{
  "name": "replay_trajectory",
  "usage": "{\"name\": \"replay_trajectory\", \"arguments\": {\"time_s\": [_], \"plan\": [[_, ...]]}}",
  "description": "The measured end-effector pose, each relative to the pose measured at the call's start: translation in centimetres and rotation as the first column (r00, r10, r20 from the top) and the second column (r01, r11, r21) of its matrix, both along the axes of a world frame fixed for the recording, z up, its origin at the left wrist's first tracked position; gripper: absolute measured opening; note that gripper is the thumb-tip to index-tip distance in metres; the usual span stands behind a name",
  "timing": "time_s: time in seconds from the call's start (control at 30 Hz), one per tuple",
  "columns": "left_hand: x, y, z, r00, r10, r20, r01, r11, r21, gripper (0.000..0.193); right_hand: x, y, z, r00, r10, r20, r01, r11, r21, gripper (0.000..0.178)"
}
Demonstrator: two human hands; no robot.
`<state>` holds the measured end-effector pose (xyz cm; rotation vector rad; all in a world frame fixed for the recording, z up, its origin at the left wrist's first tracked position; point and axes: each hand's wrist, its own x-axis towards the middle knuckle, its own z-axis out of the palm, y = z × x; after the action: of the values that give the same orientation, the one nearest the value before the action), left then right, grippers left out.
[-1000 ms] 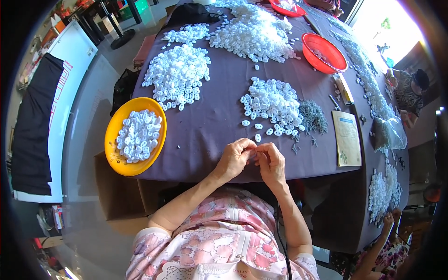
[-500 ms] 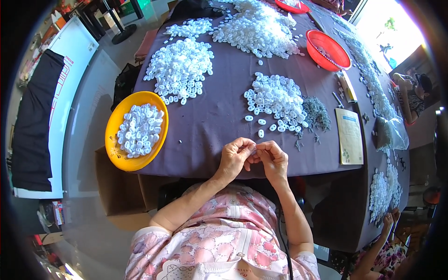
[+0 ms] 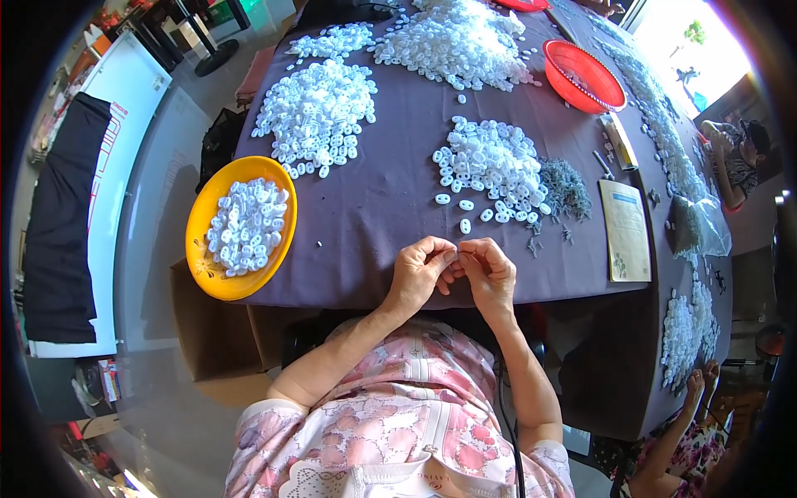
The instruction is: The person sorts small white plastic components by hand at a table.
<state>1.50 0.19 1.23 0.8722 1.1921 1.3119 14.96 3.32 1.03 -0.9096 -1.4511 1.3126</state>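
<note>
My left hand [image 3: 418,272] and my right hand [image 3: 491,275] meet at the table's front edge, thumbs and index fingers pinched almost tip to tip. Whatever lies between the fingertips is too small to make out. Just beyond them lies a pile of small white oval plastic pieces with two holes [image 3: 490,162], a few of them loose at its near side. Beside its right edge rests a heap of tiny grey parts [image 3: 566,191]. At the left, a yellow oval dish [image 3: 198,253] holds many of the same white pieces.
More white pieces form heaps at the far left [image 3: 315,108] and far middle [image 3: 457,41]. A red basket [image 3: 584,76], a beige packet [image 3: 626,232] and a pen-like stick [image 3: 603,164] lie to the right. A cardboard box [image 3: 217,340] stands below the table. Other people's hands [image 3: 701,386] work at right.
The whole view has shifted slightly. My hands stay pinched together in nearly the same place, with small finger movements. The piles and the dish look the same.
</note>
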Motion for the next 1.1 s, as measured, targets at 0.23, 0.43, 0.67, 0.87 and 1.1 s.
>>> {"name": "replay_trajectory", "arguments": {"time_s": [0.23,0.43,0.67,0.87,1.1], "plan": [[-0.12,-0.03,-0.03,1.000,-0.008,0.003,0.008,1.000,0.007,0.010,0.02,-0.07,0.15,1.000,0.005,0.023,-0.003,0.998,-0.064,0.010],[-0.14,-0.12,-0.41,1.000,-0.014,-0.014,0.014,1.000,0.024,0.010,0.20,0.00,0.47,0.994,0.032,0.101,-0.024,0.997,-0.079,0.010],[0.00,0.09,0.21,0.991,-0.004,0.133,0.009,0.999,-0.041,0.012,0.09,-0.14,0.04,1.000,0.001,-0.027,-0.003,0.996,-0.090,0.011],[-0.21,0.17,-0.13,0.992,0.005,0.126,-0.002,1.000,-0.023,0.013,0.12,0.10,-0.01,0.999,0.018,0.027,-0.018,1.000,-0.024,0.009],[-0.09,0.15,-0.39,0.998,0.001,0.067,-0.002,1.000,0.012,0.009,0.20,0.34,-0.27,0.988,0.015,0.153,-0.021,0.999,0.035,0.004]]}}
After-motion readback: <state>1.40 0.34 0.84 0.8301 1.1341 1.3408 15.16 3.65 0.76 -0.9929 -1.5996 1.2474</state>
